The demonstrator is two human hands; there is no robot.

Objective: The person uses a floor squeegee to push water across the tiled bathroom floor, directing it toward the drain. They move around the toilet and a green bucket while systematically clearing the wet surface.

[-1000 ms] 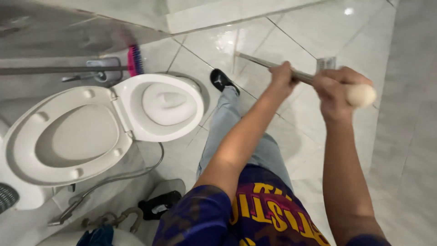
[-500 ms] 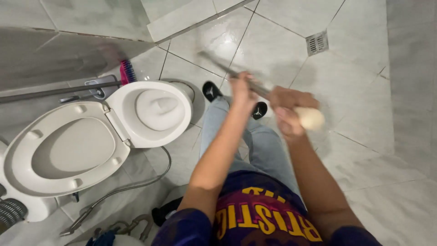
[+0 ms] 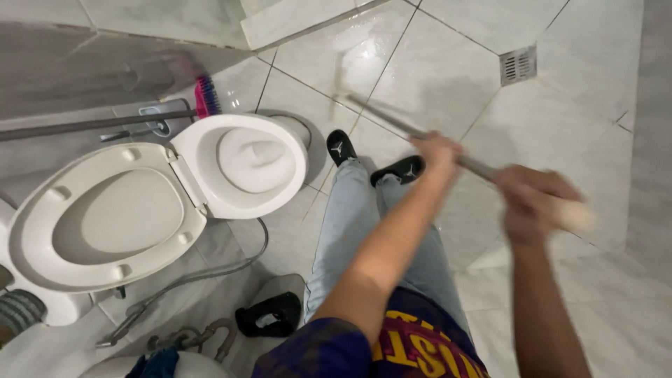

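Hands (image 3: 435,150) (image 3: 533,203) grip long handle (image 3: 392,122), slanting down-left toward floor (image 3: 448,63).

Hands: 2, left (image 3: 437,148), right (image 3: 533,203)
Pole (image 3: 392,121): 1
Toilet (image 3: 238,164): 1
Shoes: 2 (image 3: 341,146) (image 3: 399,170)
Drain (image 3: 519,65): 1
Brush (image 3: 205,96): 1
Hose (image 3: 203,273): 1

Both hands grip a long grey pole (image 3: 406,129) that slants across the wet tiled floor (image 3: 448,63). The left hand (image 3: 437,150) clasps it mid-shaft; the right hand (image 3: 532,203), blurred, closes near its pale end. To the left stands a white toilet (image 3: 245,164) with its lid (image 3: 105,217) raised. A floor drain (image 3: 519,65) lies far right.
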